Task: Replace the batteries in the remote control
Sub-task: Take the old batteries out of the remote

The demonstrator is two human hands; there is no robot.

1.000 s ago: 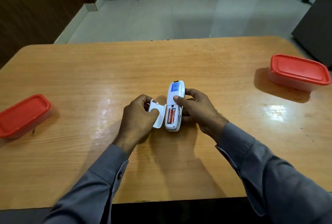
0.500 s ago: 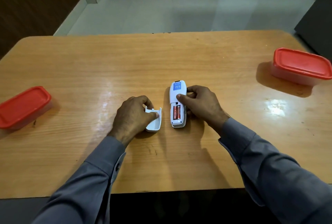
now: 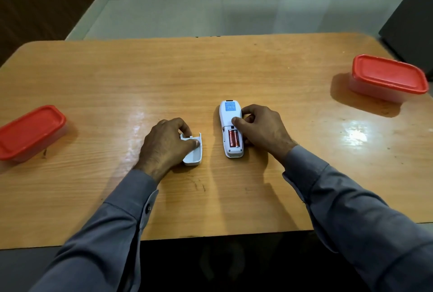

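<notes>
Fingers [image 3: 187,127] of my left hand [image 3: 164,144] pinch the cover [image 3: 195,154] on the table [image 3: 234,69]; my right hand [image 3: 262,127] grips the remote [image 3: 230,113] beside it. I should pin the remote flat and pry each battery [image 3: 233,138] out from its end.

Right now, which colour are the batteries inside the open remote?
Orange-red, with dark ends: two batteries side by side in the white remote, seen in the head view.
</notes>
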